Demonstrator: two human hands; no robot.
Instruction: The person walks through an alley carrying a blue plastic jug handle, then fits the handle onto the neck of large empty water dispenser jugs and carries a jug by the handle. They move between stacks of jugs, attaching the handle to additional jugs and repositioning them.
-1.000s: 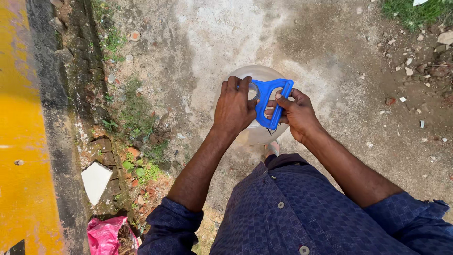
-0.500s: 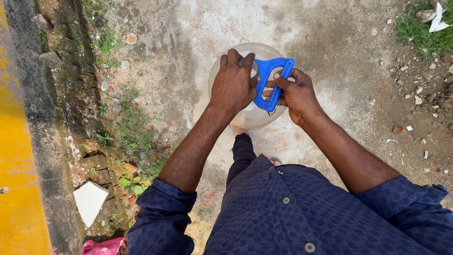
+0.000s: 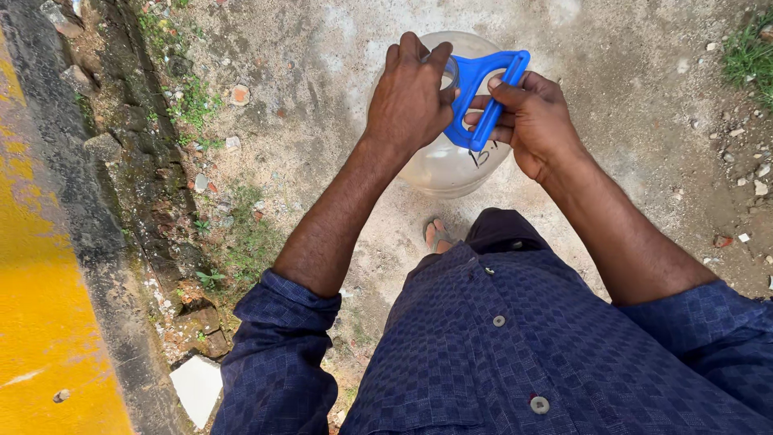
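Left hand (image 3: pixel 408 97) gripping clear water jug (image 3: pixel 451 165) top, right hand (image 3: pixel 527 117) closed around blue handle (image 3: pixel 475 84), dirt ground (image 3: pixel 306 97)

Both hands w/ blue handle (image 3: pixel 483 89) & clear jug (image 3: pixel 451 165) sit higher in view than 1 s ago; white slab (image 3: pixel 197 387) now lower left.

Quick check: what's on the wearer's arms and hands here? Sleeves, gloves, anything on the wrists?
Both hands, left hand and right hand, are bare: no gloves, no watch or rings visible. Dark blue checked-weave button shirt, sleeves rolled to about the elbow, forearms uncovered.
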